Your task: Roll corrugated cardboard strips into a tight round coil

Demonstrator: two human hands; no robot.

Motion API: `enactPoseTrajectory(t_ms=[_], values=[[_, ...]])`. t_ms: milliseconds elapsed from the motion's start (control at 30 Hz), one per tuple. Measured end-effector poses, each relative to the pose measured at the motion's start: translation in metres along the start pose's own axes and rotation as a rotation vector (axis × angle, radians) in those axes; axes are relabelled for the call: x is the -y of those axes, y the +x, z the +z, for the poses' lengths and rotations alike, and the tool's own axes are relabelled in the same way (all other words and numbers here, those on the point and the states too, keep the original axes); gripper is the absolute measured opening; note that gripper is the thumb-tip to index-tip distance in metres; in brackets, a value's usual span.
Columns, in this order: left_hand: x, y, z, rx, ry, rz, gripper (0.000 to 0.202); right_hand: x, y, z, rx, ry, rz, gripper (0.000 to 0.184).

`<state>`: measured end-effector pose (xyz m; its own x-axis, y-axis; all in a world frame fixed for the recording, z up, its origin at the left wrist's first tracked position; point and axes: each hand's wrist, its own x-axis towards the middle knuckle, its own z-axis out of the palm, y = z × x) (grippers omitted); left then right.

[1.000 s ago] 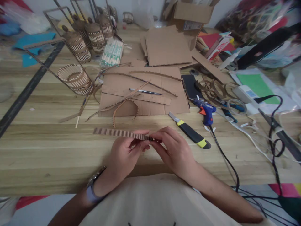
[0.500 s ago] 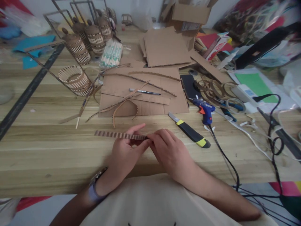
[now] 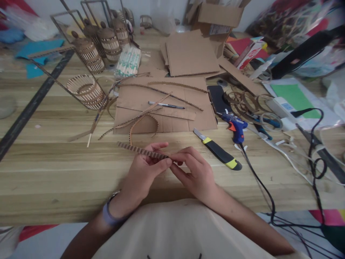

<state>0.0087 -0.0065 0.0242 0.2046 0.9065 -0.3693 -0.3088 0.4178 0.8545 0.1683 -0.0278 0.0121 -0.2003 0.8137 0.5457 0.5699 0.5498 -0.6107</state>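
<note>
A narrow corrugated cardboard strip (image 3: 142, 151) with dark ridges runs between my hands above the near part of the table. My left hand (image 3: 147, 172) pinches it between thumb and fingers close to its right end. My right hand (image 3: 192, 171) has its fingertips pressed together at that same end, touching the left thumb; the tip of the strip is hidden there. More cardboard strips (image 3: 142, 115) lie crossed and curled on a flat cardboard sheet (image 3: 175, 124) beyond my hands. A pen (image 3: 166, 105) rests among them.
Right of my hands lie a utility knife (image 3: 219, 151) with its blade out and a blue glue gun (image 3: 235, 127) with a trailing cord. A phone (image 3: 219, 97) is behind it. An unlidded slatted basket (image 3: 87, 91) and several lidded ones (image 3: 88, 55) stand at left.
The strip's free left end has swung to the right and now slants down toward my hands. My right hand's fingers have shifted slightly at the strip's end.
</note>
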Motion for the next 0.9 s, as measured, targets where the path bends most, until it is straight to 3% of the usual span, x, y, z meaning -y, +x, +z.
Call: enactPoseTrajectory(t_ms=[167, 333, 467, 733, 900], values=[[0.001, 0.003, -0.004, 0.052, -0.011, -0.049, 0.045, -0.002, -0.003, 0.0, -0.02, 0.082, 0.092, 0.011], [-0.002, 0.0, -0.014, 0.111, 0.287, 0.02, 0.03, -0.003, -0.002, -0.003, -0.021, 0.065, 0.085, 0.009], [-0.006, -0.005, -0.015, 0.052, 0.496, 0.084, 0.04, -0.003, 0.0, -0.006, 0.005, 0.045, 0.061, 0.007], [-0.009, -0.012, -0.007, -0.067, 0.741, 0.365, 0.03, -0.004, 0.001, -0.01, 0.073, -0.141, -0.084, 0.013], [-0.001, -0.009, -0.008, 0.043, 0.967, 0.682, 0.024, 0.0, 0.004, -0.007, 0.158, -0.345, -0.128, 0.02]])
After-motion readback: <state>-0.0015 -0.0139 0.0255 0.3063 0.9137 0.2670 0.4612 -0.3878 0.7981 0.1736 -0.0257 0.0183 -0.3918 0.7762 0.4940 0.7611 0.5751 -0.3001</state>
